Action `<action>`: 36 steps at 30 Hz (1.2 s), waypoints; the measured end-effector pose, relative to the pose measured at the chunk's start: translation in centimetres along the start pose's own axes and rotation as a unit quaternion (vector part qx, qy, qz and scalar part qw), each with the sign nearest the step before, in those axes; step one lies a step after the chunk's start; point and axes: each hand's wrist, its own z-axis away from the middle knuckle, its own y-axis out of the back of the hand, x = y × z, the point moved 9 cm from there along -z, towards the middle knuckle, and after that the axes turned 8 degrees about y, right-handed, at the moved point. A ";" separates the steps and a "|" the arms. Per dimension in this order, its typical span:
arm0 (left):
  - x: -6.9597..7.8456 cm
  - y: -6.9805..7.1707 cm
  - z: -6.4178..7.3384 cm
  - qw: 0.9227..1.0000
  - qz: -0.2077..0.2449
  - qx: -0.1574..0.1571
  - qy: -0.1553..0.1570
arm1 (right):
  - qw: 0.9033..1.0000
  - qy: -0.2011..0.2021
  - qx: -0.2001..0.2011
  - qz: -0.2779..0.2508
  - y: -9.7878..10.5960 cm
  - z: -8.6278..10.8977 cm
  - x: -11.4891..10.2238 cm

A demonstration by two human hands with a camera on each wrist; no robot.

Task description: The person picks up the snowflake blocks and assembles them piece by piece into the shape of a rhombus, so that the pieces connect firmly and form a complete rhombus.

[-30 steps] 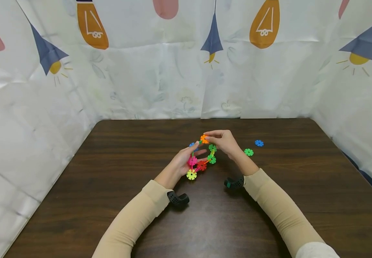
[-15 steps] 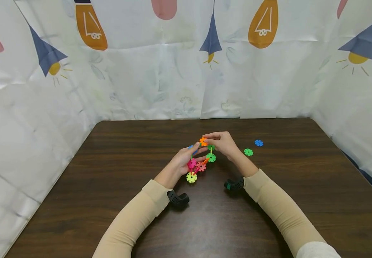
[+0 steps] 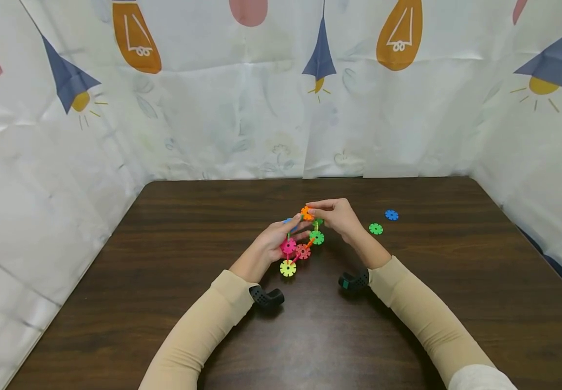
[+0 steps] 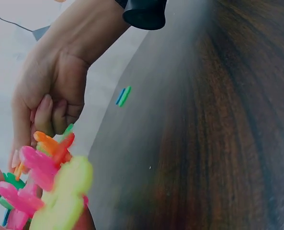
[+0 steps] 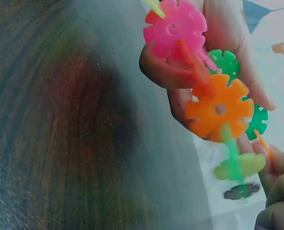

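Notched plastic snowflake discs are slotted together into a curved chain, with pink, yellow, salmon-red and green discs showing in the head view. My left hand holds this chain, its thumb raised along the blue disc and its fingers behind the links. An orange disc at the chain's far end is pinched between thumb and fingertips of my right hand, just beside the left thumb tip. In the right wrist view, another orange disc appears in front of the left hand.
On the dark wooden table, a loose green disc and a loose blue disc lie right of my right hand. Black straps project from both wrists. A patterned white curtain encloses the table's back and sides.
The orange disc and right fingertips have shifted slightly down and left, close against the left thumb. The chain's green discs have drifted left. Both hands keep their hold.
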 end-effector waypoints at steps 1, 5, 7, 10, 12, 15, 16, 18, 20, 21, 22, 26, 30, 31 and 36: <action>0.0 0.0 0.0 1.000 -0.005 0.001 0.000 | 1.000 -0.002 -0.003 0.000 0.0 0.0 0.0; -0.2 0.2 0.0 1.000 -0.027 0.005 0.001 | 1.000 -0.006 -0.016 0.010 0.0 -0.1 0.1; -0.3 0.3 -0.1 1.000 -0.030 0.004 0.003 | 1.000 -0.004 -0.023 0.011 -0.1 -0.2 0.2; -0.3 0.2 -0.1 1.000 -0.031 -0.001 0.001 | 1.000 -0.006 -0.027 0.009 -0.2 -0.3 0.3; -0.3 0.2 -0.2 1.000 -0.030 -0.005 -0.001 | 1.000 -0.006 -0.024 0.005 -0.1 -0.2 0.3; -0.2 0.1 -0.2 1.000 -0.029 -0.009 -0.005 | 1.000 0.000 -0.029 0.005 -0.2 -0.2 0.1; -0.2 0.1 -0.2 0.999 -0.030 -0.010 -0.005 | 1.000 0.002 -0.031 0.006 -0.2 -0.2 0.1; -0.3 0.1 -0.2 0.999 -0.031 -0.011 -0.004 | 0.999 0.009 -0.040 0.014 -0.4 -0.3 0.0; -0.2 0.0 -0.1 0.999 -0.032 -0.016 -0.002 | 0.999 0.015 -0.046 0.022 -0.4 -0.3 -0.1; -0.2 -0.1 -0.1 0.999 -0.034 -0.018 -0.001 | 0.998 0.018 -0.048 0.027 -0.4 -0.3 -0.1; -0.2 -0.2 -0.1 0.999 -0.034 -0.021 0.001 | 0.998 0.020 -0.050 0.032 -0.4 -0.3 -0.2; -0.4 -0.3 0.1 0.999 -0.027 -0.029 0.016 | 0.996 0.039 -0.061 0.053 -0.4 -0.4 -0.4; -0.5 -0.2 0.1 0.999 -0.013 -0.024 0.022 | 0.993 0.050 -0.070 0.075 0.0 -0.4 -0.5; -0.5 -0.1 0.1 1.000 -0.011 -0.021 0.019 | 0.993 0.050 -0.071 0.076 0.2 -0.3 -0.5; -0.2 0.5 0.2 1.000 -0.019 0.011 0.000 | 0.993 0.050 -0.070 0.087 1.7 0.1 -0.1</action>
